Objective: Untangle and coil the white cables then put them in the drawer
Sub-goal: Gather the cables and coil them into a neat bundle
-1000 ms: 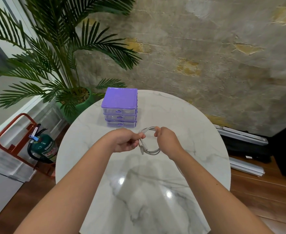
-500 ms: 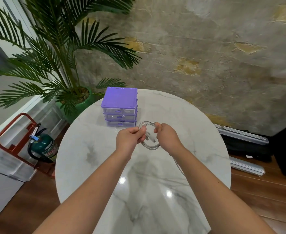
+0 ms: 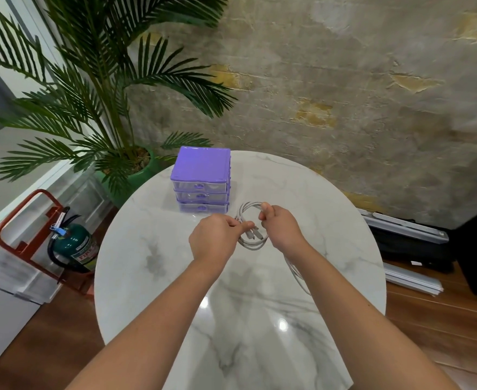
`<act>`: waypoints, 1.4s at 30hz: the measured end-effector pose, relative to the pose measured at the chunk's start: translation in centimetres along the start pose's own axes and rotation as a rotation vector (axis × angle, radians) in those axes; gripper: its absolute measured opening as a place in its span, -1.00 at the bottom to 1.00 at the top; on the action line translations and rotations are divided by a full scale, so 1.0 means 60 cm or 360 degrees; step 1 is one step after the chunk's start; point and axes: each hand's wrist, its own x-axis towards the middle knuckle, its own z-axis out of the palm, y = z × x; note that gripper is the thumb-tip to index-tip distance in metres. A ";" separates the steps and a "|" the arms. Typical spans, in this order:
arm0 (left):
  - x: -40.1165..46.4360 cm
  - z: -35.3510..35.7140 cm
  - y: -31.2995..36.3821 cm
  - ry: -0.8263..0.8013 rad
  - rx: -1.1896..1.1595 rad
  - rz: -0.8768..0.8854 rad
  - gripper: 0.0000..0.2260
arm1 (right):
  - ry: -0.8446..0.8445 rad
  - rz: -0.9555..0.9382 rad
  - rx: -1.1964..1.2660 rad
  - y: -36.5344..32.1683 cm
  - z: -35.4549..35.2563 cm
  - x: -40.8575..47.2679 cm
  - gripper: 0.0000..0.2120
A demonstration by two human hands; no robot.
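A white cable (image 3: 249,220) is wound into a small coil held above the round marble table (image 3: 330,215). My left hand (image 3: 216,240) pinches the coil's left side. My right hand (image 3: 281,228) grips its right side at the top. Two connector ends hang inside the loop. A loose stretch of white cable (image 3: 297,274) trails down under my right forearm. Just beyond the hands, at the back left of the table, stands a purple drawer unit (image 3: 202,180) with three clear drawers, all closed.
A potted palm (image 3: 110,102) stands behind the table on the left. A green fire extinguisher (image 3: 75,243) in a red stand sits on the floor at left. Metal rails (image 3: 403,229) and a dark object lie on the wooden floor at right. A rough wall rises behind.
My left hand has shifted its hold on the coil, and the coil has been lifted slightly nearer the drawer unit. The right hand has kept its grip.
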 end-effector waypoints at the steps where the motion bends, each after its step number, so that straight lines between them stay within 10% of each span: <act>1: 0.003 -0.001 -0.002 -0.0047 -0.0020 -0.0043 -0.66 | -0.0020 -0.0010 -0.0001 0.000 0.000 -0.001 -0.63; 9: 0.038 -0.019 -0.022 -0.0274 -0.0099 -0.0136 -0.46 | -0.0205 0.0025 0.0260 0.002 -0.003 -0.007 -0.64; 18: 0.035 -0.012 -0.053 -0.0981 -0.1158 0.0144 -0.86 | -0.0542 0.0140 0.0669 0.005 -0.028 -0.005 -0.67; 25: 0.022 -0.012 -0.052 -0.1061 -0.1520 -0.0165 -0.56 | -0.0656 0.0243 0.0776 0.014 -0.023 -0.001 -0.67; 37: 0.039 -0.012 -0.063 -0.0535 -0.0329 0.0357 -0.54 | -0.0612 0.0116 0.0531 0.004 -0.031 0.005 -0.67; 42: 0.033 -0.008 -0.056 -0.0608 -0.0740 0.0161 -0.57 | -0.0571 0.0135 0.0556 0.012 -0.023 0.006 -0.66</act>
